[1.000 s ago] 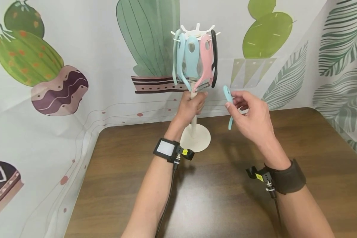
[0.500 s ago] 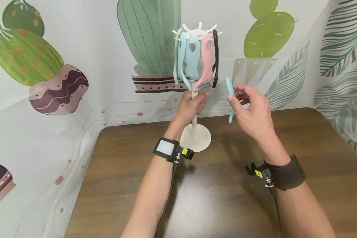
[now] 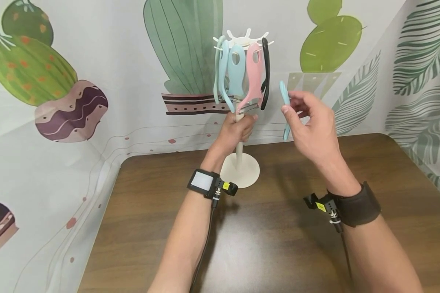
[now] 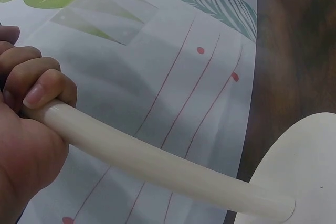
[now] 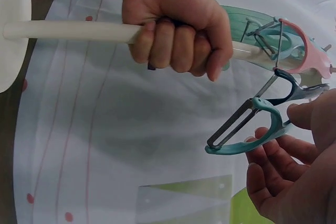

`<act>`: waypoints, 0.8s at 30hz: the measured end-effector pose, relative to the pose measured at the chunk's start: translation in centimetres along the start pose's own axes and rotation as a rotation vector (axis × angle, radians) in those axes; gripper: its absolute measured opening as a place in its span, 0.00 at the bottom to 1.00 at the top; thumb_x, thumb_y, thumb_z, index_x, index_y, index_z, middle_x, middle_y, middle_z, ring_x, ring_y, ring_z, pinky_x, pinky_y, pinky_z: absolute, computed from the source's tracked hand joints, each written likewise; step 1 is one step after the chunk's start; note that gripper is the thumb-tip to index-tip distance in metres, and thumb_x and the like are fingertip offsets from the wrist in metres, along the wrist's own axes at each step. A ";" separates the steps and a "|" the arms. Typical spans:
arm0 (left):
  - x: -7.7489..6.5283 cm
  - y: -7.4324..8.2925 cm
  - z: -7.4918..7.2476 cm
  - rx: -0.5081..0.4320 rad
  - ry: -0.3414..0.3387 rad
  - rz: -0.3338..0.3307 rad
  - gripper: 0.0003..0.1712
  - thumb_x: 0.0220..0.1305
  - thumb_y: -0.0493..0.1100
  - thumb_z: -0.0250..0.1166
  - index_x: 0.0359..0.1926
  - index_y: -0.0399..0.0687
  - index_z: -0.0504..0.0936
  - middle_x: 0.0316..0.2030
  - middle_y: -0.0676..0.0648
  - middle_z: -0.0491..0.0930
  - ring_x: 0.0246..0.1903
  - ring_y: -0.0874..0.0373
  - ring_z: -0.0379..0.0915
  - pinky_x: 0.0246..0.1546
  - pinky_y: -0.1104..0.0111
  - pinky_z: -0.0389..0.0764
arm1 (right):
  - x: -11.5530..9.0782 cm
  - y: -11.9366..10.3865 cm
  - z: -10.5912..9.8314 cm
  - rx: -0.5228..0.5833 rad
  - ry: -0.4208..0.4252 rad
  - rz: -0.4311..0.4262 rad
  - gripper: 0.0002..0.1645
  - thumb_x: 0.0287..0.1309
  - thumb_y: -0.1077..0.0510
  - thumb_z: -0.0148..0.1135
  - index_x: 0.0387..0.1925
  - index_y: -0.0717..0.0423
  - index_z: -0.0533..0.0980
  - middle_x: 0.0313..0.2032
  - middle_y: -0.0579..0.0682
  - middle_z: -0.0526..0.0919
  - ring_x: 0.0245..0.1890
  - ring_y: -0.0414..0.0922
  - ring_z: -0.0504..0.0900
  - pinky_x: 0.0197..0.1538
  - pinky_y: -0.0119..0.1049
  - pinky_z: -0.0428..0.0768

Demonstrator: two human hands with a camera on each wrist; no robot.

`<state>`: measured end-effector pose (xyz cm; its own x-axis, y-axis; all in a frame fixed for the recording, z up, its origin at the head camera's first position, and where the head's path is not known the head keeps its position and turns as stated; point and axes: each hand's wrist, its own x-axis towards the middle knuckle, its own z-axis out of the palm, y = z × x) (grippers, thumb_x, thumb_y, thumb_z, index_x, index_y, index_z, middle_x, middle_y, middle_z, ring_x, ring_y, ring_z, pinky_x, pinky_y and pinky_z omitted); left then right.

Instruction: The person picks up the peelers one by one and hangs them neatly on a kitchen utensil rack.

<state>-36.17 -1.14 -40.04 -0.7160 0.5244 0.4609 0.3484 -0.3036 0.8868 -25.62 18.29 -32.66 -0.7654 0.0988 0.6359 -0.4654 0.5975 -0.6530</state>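
My left hand grips the cream pole of a hanging rack, its fingers wrapped round it below the hooks. From the rack's white hooked top hang several Y-shaped peelers: a pink peeler, a black peeler, a pale green one and light blue ones. To the right of the rack, my right hand pinches another light blue peeler by its handle, between thumb and fingers. In the right wrist view, this peeler's metal blade points away from the palm. It is apart from the rack's hooks in the head view.
The rack's round base stands near the back of the brown wooden table. Close behind hangs a white cloth printed with cacti and leaves. A cable trails from each wrist camera along the forearm. Several hooks at the back carry no peeler.
My right hand has raised the light blue peeler, from beside the pole to about the height of the hanging peelers. The left hand keeps its grip on the pole.
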 end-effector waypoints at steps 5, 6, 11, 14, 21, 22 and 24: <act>0.0 -0.1 -0.2 -0.013 -0.014 0.000 0.31 0.76 0.42 0.54 0.12 0.51 0.60 0.10 0.55 0.54 0.12 0.57 0.46 0.16 0.67 0.50 | 1.0 -0.8 -0.1 0.045 0.013 -0.022 0.18 0.73 0.60 0.65 0.60 0.62 0.81 0.42 0.56 0.86 0.38 0.37 0.79 0.48 0.27 0.76; 0.0 -0.1 -0.2 -0.013 -0.015 0.000 0.31 0.76 0.42 0.54 0.12 0.51 0.60 0.10 0.55 0.54 0.12 0.57 0.46 0.16 0.67 0.50 | 1.2 -1.0 -0.1 0.053 0.016 -0.020 0.18 0.73 0.60 0.65 0.60 0.62 0.81 0.42 0.56 0.85 0.38 0.38 0.79 0.48 0.27 0.76; -0.1 0.0 -0.1 -0.018 -0.018 -0.007 0.30 0.76 0.42 0.54 0.12 0.53 0.61 0.10 0.55 0.54 0.12 0.57 0.46 0.16 0.67 0.49 | 1.9 -1.4 -0.3 0.100 0.028 -0.029 0.19 0.73 0.60 0.66 0.61 0.61 0.81 0.41 0.52 0.84 0.38 0.40 0.79 0.46 0.28 0.76; -0.1 0.0 -0.1 -0.030 -0.022 -0.014 0.31 0.76 0.41 0.54 0.12 0.53 0.60 0.10 0.55 0.54 0.12 0.57 0.46 0.16 0.67 0.50 | 2.5 -1.6 -0.6 0.124 0.049 -0.050 0.19 0.72 0.62 0.66 0.61 0.60 0.81 0.41 0.50 0.84 0.37 0.40 0.79 0.45 0.28 0.76; 0.1 0.0 0.0 -0.047 -0.029 -0.019 0.31 0.76 0.39 0.53 0.11 0.52 0.59 0.10 0.55 0.53 0.12 0.58 0.46 0.16 0.67 0.51 | 4.3 -1.9 -1.4 0.113 0.069 -0.078 0.21 0.71 0.63 0.65 0.63 0.58 0.80 0.40 0.43 0.83 0.39 0.39 0.80 0.43 0.29 0.75; 0.1 0.0 0.0 -0.047 -0.030 -0.021 0.31 0.76 0.39 0.53 0.11 0.52 0.58 0.10 0.55 0.53 0.12 0.58 0.46 0.16 0.68 0.51 | 4.6 -2.0 -1.5 0.108 0.067 -0.073 0.21 0.72 0.62 0.65 0.63 0.58 0.80 0.40 0.42 0.83 0.39 0.39 0.80 0.44 0.29 0.74; 0.1 0.1 -0.1 -0.048 -0.033 -0.026 0.31 0.77 0.39 0.53 0.11 0.52 0.58 0.10 0.55 0.53 0.12 0.59 0.46 0.16 0.68 0.50 | 5.0 -2.1 -1.5 0.102 0.065 -0.069 0.21 0.71 0.62 0.66 0.63 0.57 0.80 0.39 0.40 0.82 0.39 0.38 0.80 0.44 0.29 0.74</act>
<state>-36.21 -1.18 -39.90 -0.7042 0.5580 0.4391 0.3000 -0.3267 0.8963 -27.82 18.71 -27.44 -0.7011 0.1129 0.7041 -0.5615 0.5212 -0.6427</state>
